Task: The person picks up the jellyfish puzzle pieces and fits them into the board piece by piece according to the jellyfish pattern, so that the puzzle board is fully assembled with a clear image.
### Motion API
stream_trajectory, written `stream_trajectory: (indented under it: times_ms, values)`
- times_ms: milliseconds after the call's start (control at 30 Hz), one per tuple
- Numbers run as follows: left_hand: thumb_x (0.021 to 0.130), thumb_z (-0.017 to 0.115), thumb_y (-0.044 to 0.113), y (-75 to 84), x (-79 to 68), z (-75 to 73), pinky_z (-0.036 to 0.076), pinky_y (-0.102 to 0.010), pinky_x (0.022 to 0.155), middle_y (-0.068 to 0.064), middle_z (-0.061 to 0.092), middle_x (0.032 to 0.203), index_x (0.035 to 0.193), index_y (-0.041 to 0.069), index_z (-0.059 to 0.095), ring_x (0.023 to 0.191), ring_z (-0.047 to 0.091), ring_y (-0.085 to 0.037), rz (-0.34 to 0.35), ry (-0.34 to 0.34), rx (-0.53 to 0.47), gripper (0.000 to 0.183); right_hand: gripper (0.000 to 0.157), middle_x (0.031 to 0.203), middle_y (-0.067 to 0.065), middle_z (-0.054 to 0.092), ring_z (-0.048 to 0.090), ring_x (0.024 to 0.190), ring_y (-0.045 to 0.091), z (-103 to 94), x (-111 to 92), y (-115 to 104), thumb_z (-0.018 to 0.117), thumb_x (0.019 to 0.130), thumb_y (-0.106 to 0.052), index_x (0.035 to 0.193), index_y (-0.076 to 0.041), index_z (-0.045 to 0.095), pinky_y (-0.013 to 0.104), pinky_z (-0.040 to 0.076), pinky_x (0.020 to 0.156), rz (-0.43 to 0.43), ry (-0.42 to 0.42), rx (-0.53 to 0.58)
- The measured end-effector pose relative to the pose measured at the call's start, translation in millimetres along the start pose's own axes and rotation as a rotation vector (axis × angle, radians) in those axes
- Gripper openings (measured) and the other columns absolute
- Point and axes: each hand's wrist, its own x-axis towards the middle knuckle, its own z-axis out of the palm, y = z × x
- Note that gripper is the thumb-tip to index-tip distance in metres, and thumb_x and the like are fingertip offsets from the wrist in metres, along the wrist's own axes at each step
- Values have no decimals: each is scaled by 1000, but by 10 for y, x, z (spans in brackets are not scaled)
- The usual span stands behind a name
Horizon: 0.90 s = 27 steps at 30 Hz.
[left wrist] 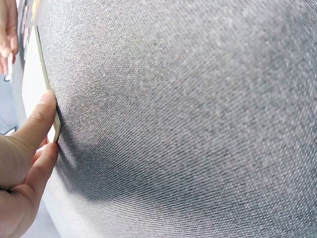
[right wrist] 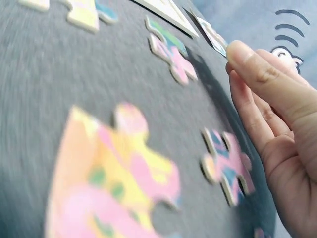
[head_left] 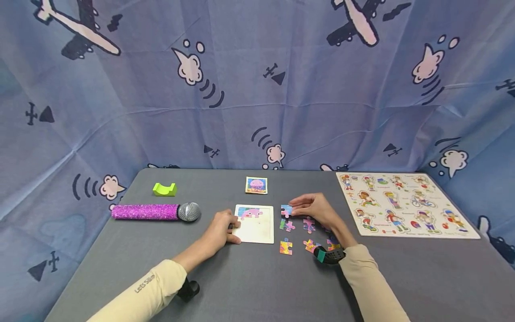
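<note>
My left hand (head_left: 220, 229) grips the left edge of a square puzzle tray (head_left: 257, 232), thumb and finger at its rim in the left wrist view. A pink picture section (head_left: 251, 213) lies in the tray's upper part. Just right of the tray, my right hand (head_left: 315, 209) pinches a blue jigsaw piece (head_left: 286, 210) between thumb and fingers. Below that hand lie loose jigsaw pieces, among them a pink-purple one (head_left: 309, 225), a green-and-pink one (head_left: 287, 225) and a yellow one (head_left: 285, 247). The right wrist and its black band partly cover others.
A small jellyfish picture puzzle (head_left: 256, 185) lies behind the tray. At left are a glittery pink microphone (head_left: 149, 212) and a lime-green curved block (head_left: 164, 189). A large board with children figures (head_left: 406, 205) lies at right. A printed blue curtain (head_left: 249, 89) hangs behind the table.
</note>
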Motion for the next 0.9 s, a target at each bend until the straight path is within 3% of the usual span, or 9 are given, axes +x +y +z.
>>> stream_trajectory:
  times_ms: [167,433,700,900]
  values:
    - [54,91,9,-23,13,8,51,-28,67,-11,57,78,83,-9,69,74,57,-23,18,1,18,40,36,104,26,67,69,85,14,116,74,-19,75,76,4,108,14,64,27,54,75,-3,-21,3]
    - [53,91,7,-20,13,16,49,-24,64,-11,56,78,83,-9,69,71,54,-20,-1,-7,10,40,31,101,24,69,69,82,13,278,154,-36,76,76,2,104,11,67,24,53,73,-48,-25,-70]
    - [54,90,7,1,7,14,50,-25,67,-12,58,81,86,-9,69,77,57,-24,-28,-16,7,41,29,97,22,70,69,81,16,439,201,-64,78,74,3,101,10,69,26,54,71,-58,-42,-67]
    - [54,90,7,9,10,7,49,-26,67,-12,59,81,85,-8,70,76,57,-24,-23,-14,32,41,27,92,20,71,68,76,15,506,212,-94,79,73,2,98,9,70,24,54,67,-82,-30,-134]
